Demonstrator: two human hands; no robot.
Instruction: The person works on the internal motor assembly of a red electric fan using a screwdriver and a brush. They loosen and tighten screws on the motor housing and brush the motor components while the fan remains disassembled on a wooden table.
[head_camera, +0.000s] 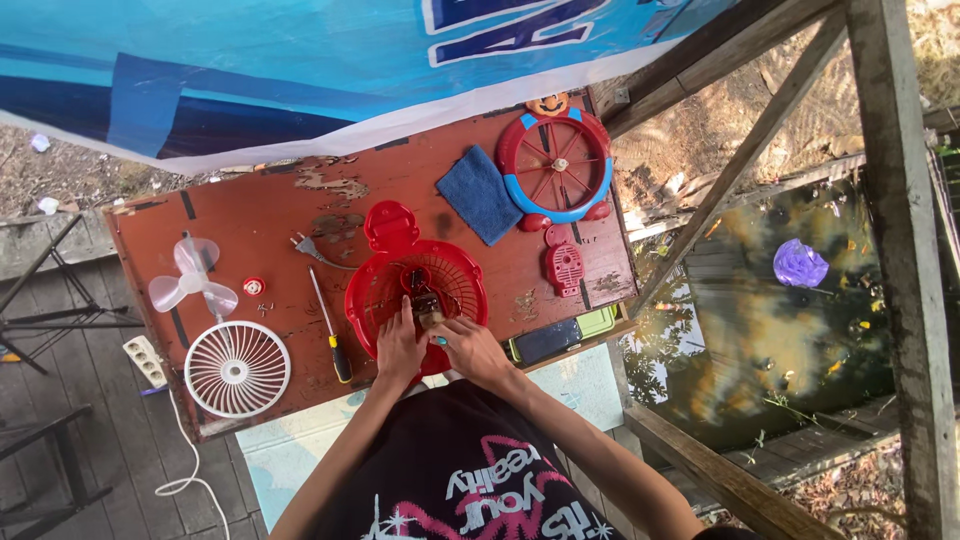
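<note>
We see the motor (428, 303) sitting in the middle of the red fan shell (415, 290), which lies flat at the near edge of the bench (270, 215). Our hands meet just below it. The left hand (400, 345) rests on the shell's grille, its fingers (405, 312) lying close together and reaching up to the motor's left side. The right hand (472, 350) comes in from the right, fingers curled toward the motor's lower edge; we cannot tell whether they pinch it or only touch it. Both forearms run up from the bottom of the view and converge at the shell, wrists low over the bench edge.

Just left of the shell lies a screwdriver (330, 325) with a yellow and black handle. Further left are a white grille (237, 368) and a pale blade (193, 280). Right of our hands lies a dark phone (546, 340). Beyond the shell sit a blue cloth (480, 193) and a red and blue guard (555, 167).
</note>
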